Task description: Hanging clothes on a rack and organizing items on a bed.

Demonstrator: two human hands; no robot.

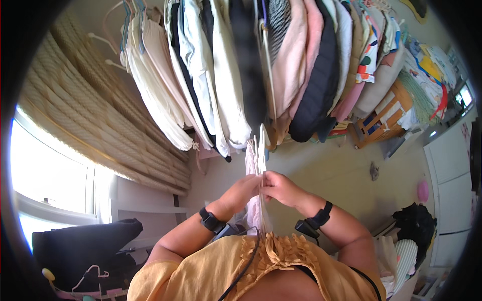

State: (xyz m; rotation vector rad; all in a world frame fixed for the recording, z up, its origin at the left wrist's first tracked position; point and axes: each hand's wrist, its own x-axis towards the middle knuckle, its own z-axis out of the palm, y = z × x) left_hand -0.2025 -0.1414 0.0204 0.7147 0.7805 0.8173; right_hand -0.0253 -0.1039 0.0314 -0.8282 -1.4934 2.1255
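Close together in front of my chest, both my hands meet at a pale pink and white garment (253,210) that I see nearly edge-on. My left hand (243,192) grips it from the left side. From the right, my right hand (280,188) pinches its edge with bent fingers. Thin white parts (262,145) rise above my hands; whether they are straps, folds or a hanger is unclear. The garment's lower part drops down in front of my ruffled mustard top (278,252). Just beyond the hands hang a white garment (231,94) and a dark garment (248,67).
A row of hanging clothes, among them a black quilted jacket (316,90), spans the far side. Left are a beige curtain (101,113) and a bright window (52,173). A black bag-like item (79,244) and a clothes hanger (90,272) lie lower left. A wooden cabinet (391,113) stands right.
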